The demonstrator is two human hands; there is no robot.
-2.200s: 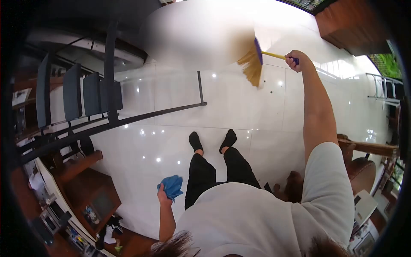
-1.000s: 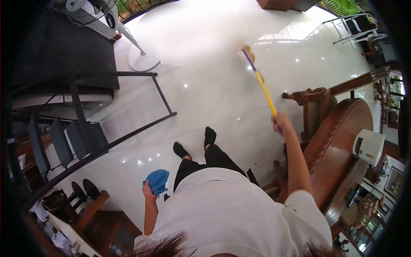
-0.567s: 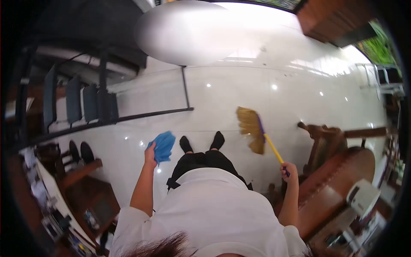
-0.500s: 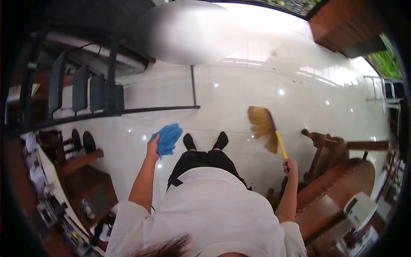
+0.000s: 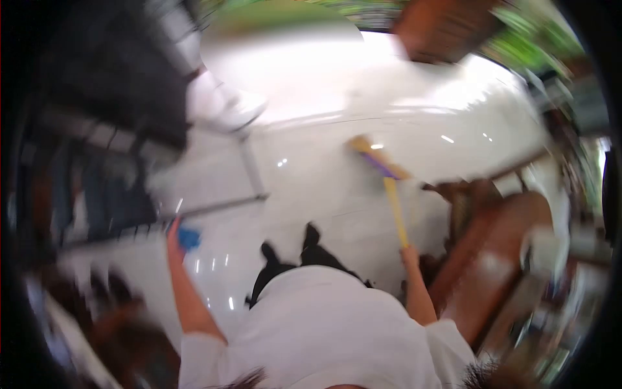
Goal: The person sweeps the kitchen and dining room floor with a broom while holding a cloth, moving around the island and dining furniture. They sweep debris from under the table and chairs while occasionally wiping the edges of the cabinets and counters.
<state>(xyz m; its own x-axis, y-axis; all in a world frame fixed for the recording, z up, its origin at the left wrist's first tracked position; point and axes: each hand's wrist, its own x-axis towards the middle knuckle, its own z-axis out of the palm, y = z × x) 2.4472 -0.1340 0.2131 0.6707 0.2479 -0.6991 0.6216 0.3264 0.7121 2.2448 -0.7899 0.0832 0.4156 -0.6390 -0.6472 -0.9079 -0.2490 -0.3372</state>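
My left hand point(image 5: 173, 243) is closed on a blue cloth point(image 5: 189, 238), held out to my left beside the dark metal rack frame. Motion blur softens the cloth's outline. On the other side, my right hand point(image 5: 409, 255) grips the yellow handle of a broom point(image 5: 394, 206). Its tan bristle head with a purple band points forward and left, over the glossy white tile floor point(image 5: 311, 168) ahead of my feet.
A dark metal rack point(image 5: 194, 211) stands on the left. To the right is a carved brown wooden bench point(image 5: 495, 266) close to my right arm. A brown wooden box-shaped piece point(image 5: 444, 29) stands far ahead by green plants point(image 5: 538, 42). Dark wooden furniture point(image 5: 129, 330) sits at lower left.
My view has turned and is now blurred. My left hand with the cloth has moved outward to the left. The broom's head has swung round to a more crosswise angle, while my right hand keeps its grip.
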